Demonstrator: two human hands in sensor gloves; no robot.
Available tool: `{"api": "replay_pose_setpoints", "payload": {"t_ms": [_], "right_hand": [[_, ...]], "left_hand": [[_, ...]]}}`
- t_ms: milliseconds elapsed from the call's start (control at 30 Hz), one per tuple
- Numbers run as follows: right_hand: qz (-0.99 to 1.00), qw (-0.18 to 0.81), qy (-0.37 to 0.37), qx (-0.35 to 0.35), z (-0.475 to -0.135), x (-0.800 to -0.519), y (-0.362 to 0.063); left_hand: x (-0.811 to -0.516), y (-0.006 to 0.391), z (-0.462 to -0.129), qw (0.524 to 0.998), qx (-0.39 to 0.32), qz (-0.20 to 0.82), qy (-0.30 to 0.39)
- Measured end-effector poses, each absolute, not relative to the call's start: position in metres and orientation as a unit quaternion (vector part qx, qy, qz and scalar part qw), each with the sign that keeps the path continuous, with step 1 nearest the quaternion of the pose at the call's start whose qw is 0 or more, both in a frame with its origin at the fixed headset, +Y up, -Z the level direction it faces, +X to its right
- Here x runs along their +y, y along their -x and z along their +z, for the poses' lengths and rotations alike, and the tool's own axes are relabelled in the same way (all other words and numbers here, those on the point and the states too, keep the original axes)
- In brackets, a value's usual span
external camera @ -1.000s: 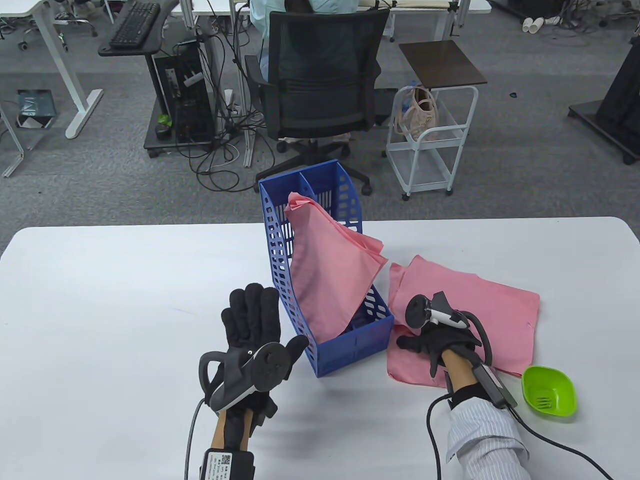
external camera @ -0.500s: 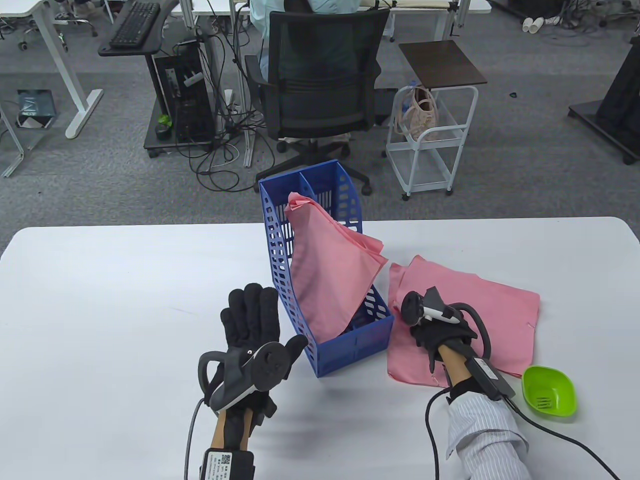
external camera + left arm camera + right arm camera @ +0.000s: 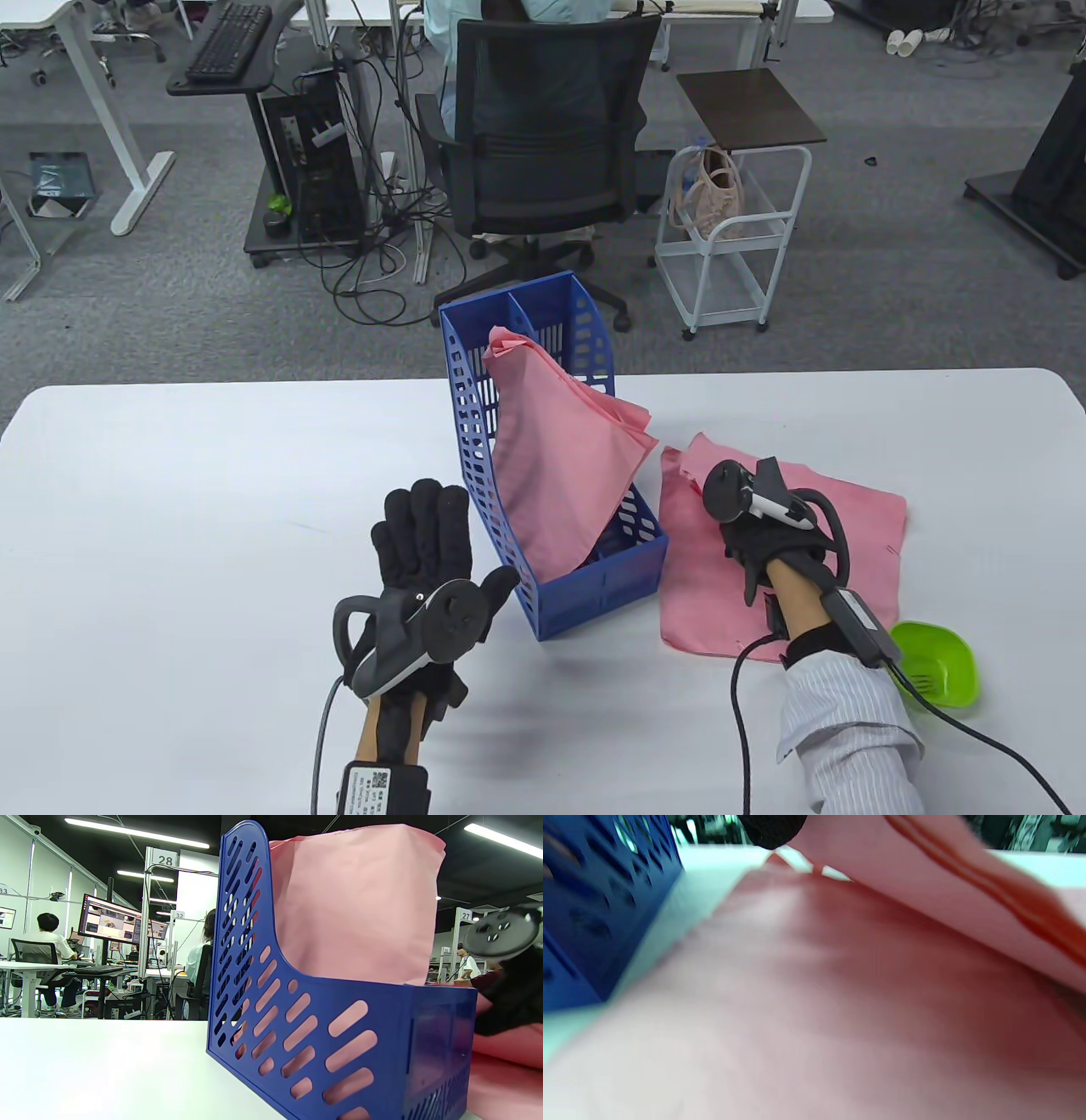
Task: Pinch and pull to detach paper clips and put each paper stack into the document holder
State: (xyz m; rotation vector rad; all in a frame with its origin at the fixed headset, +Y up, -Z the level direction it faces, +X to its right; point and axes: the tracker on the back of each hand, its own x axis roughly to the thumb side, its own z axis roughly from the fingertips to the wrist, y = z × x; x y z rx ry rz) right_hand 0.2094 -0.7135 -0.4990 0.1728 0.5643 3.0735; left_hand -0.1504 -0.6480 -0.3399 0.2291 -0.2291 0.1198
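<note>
A blue document holder [image 3: 594, 586] stands mid-table with a pink paper stack [image 3: 560, 458] leaning out of its right compartment; in the left wrist view the holder [image 3: 322, 1035] and its paper [image 3: 356, 899] fill the frame. My left hand [image 3: 433, 543] lies open, fingers straight, against the holder's left wall, the thumb at its front corner. A second pink paper stack [image 3: 848, 543] lies right of the holder. My right hand [image 3: 747, 548] is on it, its fingers hidden under the tracker. In the right wrist view a fingertip [image 3: 772, 830] holds upper sheets lifted above the lower sheet [image 3: 797, 1005].
A green bowl [image 3: 942, 671] with a few paper clips sits at the front right, just beside my right forearm. A cable trails from each wrist toward the table's near edge. Beyond the far edge are an office chair [image 3: 543, 144] and a white cart [image 3: 730, 238].
My right hand has moved from the stack's near-left edge farther in and up over the paper. The stack's right edge has drawn slightly left. The left hand has barely moved.
</note>
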Motion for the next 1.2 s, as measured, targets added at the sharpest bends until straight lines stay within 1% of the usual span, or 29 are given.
{"api": "replay_pose_setpoints", "payload": {"t_ms": [33, 67, 267, 333, 400, 467, 567, 667, 767, 833, 867, 933, 967, 1000, 1033, 1133, 1200], "right_hand": [[0.987, 0.017, -0.060, 0.151, -0.495, -0.699, -0.212], [0.988, 0.021, -0.062, 0.143, -0.494, -0.694, -0.212], [0.994, 0.049, -0.099, 0.021, -0.470, -0.634, -0.222], [0.991, 0.058, -0.118, -0.038, -0.454, -0.610, -0.226], [0.985, 0.072, -0.137, -0.083, -0.441, -0.592, -0.230], [0.971, 0.089, -0.165, -0.149, -0.422, -0.569, -0.233], [0.947, 0.095, -0.204, -0.227, -0.397, -0.548, -0.233], [0.916, 0.074, -0.258, -0.298, -0.365, -0.530, -0.227], [0.880, 0.061, -0.325, -0.342, -0.334, -0.520, -0.216], [0.853, 0.048, -0.367, -0.369, -0.312, -0.515, -0.207], [0.837, 0.036, -0.388, -0.384, -0.301, -0.514, -0.202], [0.809, 0.012, -0.424, -0.407, -0.281, -0.512, -0.192], [0.792, -0.004, -0.446, -0.417, -0.269, -0.512, -0.186], [0.784, -0.011, -0.456, -0.422, -0.264, -0.512, -0.184], [0.769, -0.026, -0.475, -0.427, -0.255, -0.513, -0.178], [0.738, -0.055, -0.518, -0.430, -0.238, -0.519, -0.165], [0.723, -0.064, -0.540, -0.426, -0.232, -0.525, -0.158]], "left_hand": [[-0.648, 0.151, -0.340, 0.985, -0.114, 0.060, -0.115], [-0.647, 0.151, -0.340, 0.985, -0.113, 0.059, -0.116], [-0.645, 0.151, -0.338, 0.984, -0.113, 0.055, -0.123], [-0.645, 0.151, -0.338, 0.984, -0.115, 0.055, -0.124], [-0.645, 0.150, -0.338, 0.984, -0.115, 0.053, -0.124], [-0.645, 0.150, -0.337, 0.984, -0.116, 0.054, -0.125], [-0.643, 0.149, -0.336, 0.983, -0.116, 0.070, -0.124], [-0.640, 0.150, -0.334, 0.979, -0.109, 0.111, -0.129], [-0.637, 0.153, -0.334, 0.962, -0.113, 0.217, -0.119], [-0.636, 0.156, -0.335, 0.934, -0.135, 0.319, -0.085], [-0.637, 0.157, -0.335, 0.911, -0.146, 0.379, -0.066], [-0.637, 0.161, -0.336, 0.857, -0.168, 0.485, -0.047], [-0.638, 0.162, -0.337, 0.822, -0.187, 0.536, -0.034], [-0.638, 0.163, -0.337, 0.801, -0.198, 0.564, -0.024], [-0.639, 0.164, -0.337, 0.762, -0.217, 0.611, -0.004], [-0.643, 0.163, -0.339, 0.660, -0.263, 0.701, 0.055], [-0.645, 0.161, -0.340, 0.615, -0.286, 0.728, 0.096]]}}
